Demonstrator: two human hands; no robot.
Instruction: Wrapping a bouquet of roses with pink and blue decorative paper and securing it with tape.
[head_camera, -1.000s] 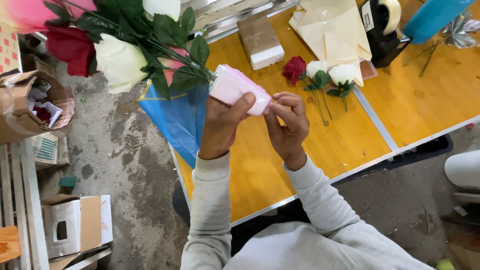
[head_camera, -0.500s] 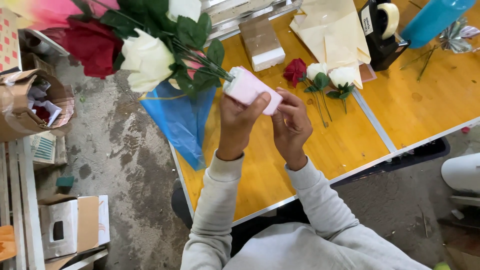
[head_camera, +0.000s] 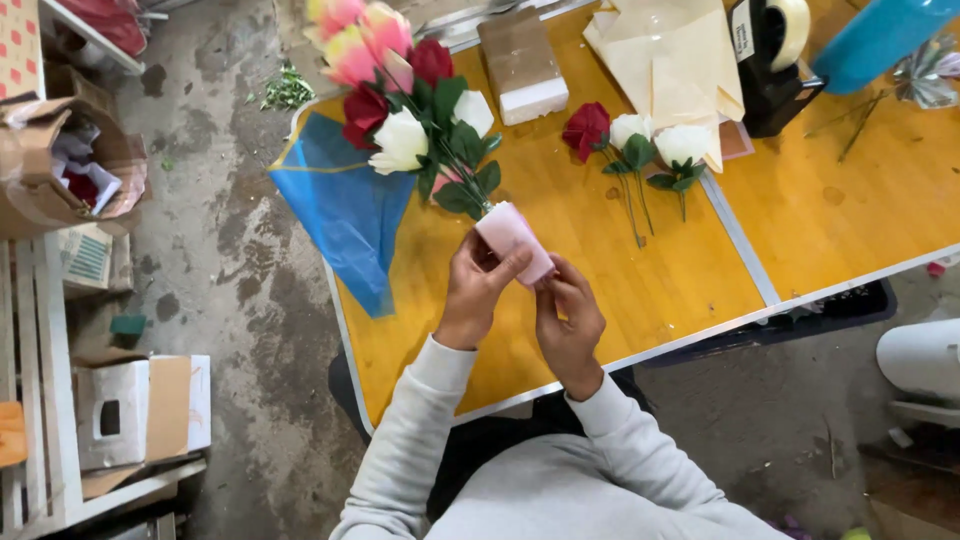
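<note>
1. The bouquet (head_camera: 420, 120) runs aslant: its pink-wrapped stem end (head_camera: 512, 240) sits in the fingers, blooms pointing up-left, away from the person.
2. The left hand (head_camera: 478, 290) grips the wrap; the right hand (head_camera: 568, 320) pinches its lower edge.
3. Beyond the fingers, blue paper (head_camera: 345, 210) lies left on the bench (head_camera: 680, 280); three loose roses (head_camera: 635, 140) lie right.

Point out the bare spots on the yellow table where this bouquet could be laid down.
Free: yellow tabletop right of both hands, below three loose roses; also its right panel under the black tape dispenser. Crowded: far edge with cream paper sheets, blue wrapping sheet.
</note>
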